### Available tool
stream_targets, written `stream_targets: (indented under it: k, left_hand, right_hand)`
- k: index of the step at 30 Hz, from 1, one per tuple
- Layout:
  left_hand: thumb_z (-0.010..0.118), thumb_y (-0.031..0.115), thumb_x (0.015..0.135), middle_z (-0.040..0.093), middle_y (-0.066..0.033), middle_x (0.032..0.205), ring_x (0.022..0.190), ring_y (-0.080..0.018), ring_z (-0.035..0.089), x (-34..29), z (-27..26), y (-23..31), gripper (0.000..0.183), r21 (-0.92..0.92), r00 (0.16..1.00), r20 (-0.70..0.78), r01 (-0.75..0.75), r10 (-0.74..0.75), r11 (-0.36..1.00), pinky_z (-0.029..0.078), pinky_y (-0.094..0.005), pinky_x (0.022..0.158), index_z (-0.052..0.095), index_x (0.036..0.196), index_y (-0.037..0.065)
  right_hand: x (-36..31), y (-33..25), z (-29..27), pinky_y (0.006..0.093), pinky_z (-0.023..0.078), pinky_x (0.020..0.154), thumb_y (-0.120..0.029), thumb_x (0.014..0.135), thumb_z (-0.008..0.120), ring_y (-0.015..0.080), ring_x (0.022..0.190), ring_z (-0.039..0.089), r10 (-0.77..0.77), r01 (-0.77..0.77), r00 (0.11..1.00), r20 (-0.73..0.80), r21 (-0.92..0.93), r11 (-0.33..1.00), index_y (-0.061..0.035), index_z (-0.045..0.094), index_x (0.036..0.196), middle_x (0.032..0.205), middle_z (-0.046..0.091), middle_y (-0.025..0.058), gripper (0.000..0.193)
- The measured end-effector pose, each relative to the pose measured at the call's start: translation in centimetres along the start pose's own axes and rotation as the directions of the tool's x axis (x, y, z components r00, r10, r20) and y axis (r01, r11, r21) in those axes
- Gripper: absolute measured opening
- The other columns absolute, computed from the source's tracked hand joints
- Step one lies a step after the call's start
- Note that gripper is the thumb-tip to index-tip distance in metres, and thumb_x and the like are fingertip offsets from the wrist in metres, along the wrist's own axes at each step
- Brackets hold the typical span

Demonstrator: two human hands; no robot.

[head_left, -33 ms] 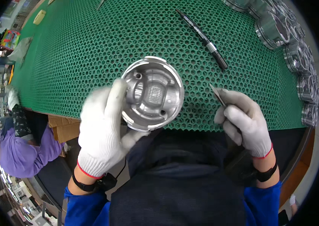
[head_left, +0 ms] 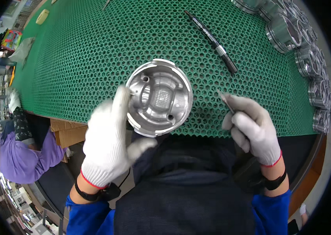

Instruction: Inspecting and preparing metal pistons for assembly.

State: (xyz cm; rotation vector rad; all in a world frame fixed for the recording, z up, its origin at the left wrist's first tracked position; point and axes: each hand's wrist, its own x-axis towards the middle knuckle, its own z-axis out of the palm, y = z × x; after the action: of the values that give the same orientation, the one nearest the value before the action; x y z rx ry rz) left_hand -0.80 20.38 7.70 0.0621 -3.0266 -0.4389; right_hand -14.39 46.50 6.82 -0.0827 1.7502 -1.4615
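A silvery metal piston (head_left: 163,96) faces me with its hollow side up, over the near edge of the green mat (head_left: 107,51). My left hand (head_left: 107,141), in a white knit glove, grips its left side. One finger reaches over the piston's rim; the thumb is close below its lower edge. Part of this hand is blurred, and its other fingers are partly hidden. To the right, my gloved right hand (head_left: 249,123) is closed in a pinch on a thin, pointed metal blade (head_left: 225,98). The blade's tip points up and left, apart from the piston.
A black marker (head_left: 212,42) lies on the mat beyond the piston. Several more pistons (head_left: 283,34) stand along the right side. At far left are a yellowish object (head_left: 42,17) and a clear plastic bag (head_left: 22,50). A co-worker in purple (head_left: 26,158) sits left, near a cardboard box (head_left: 69,133).
My left hand has shifted slightly, with its thumb now a little lower against the piston's edge. The piston sits very slightly farther right. My right hand is almost unchanged.
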Motion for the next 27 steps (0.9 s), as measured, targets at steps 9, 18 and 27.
stream_targets:
  k: [9, 18, 27]
  left_hand:
    - [0.082, 0.009, 0.064, 0.066, -0.0105, 0.099, 0.081, -0.0210, 0.064, -2.3, -1.2, -0.2, 0.053, -0.837, 0.993, 0.034, 0.089, -0.111, 0.540, 0.050, -0.0371, 0.074, 0.061, 0.112, 0.002]
    - [0.072, -0.008, 0.071, 0.057, -0.0096, 0.091, 0.077, -0.0238, 0.056, 1.9, -1.5, -9.7, 0.030, -0.017, 0.886, -0.464, -0.029, 0.018, 0.999, 0.046, -0.0305, 0.072, 0.054, 0.092, 0.002]
    - [0.067, 0.000, 0.082, 0.055, -0.0181, 0.127, 0.105, -0.0294, 0.059, -1.3, -1.0, -10.8, 0.039, 0.000, 0.872, -0.485, -0.076, 0.067, 0.997, 0.050, -0.0363, 0.088, 0.056, 0.119, 0.000]
  right_hand:
    - [0.0, -1.3, 0.0, 0.0264, 0.050, 0.059, -0.027, 0.088, 0.065, 0.0113, 0.068, 0.060, 0.140, -0.111, 0.977, 0.160, -0.181, 0.977, -0.0050, 0.065, 0.109, 0.090, 0.066, 0.0066, 0.030]
    - [2.0, -3.4, -12.1, 0.0338, 0.052, 0.088, -0.030, 0.086, 0.066, 0.0231, 0.096, 0.068, -0.653, 0.208, 0.612, -0.447, -0.705, 0.678, -0.0072, 0.050, 0.137, 0.111, 0.068, 0.0175, 0.058]
    - [5.9, -4.6, -13.6, 0.0258, 0.041, 0.048, -0.019, 0.087, 0.057, 0.0089, 0.051, 0.050, -0.530, 0.323, 0.709, -0.465, -0.454, 0.830, -0.0021, 0.056, 0.107, 0.076, 0.064, 0.0057, 0.026]
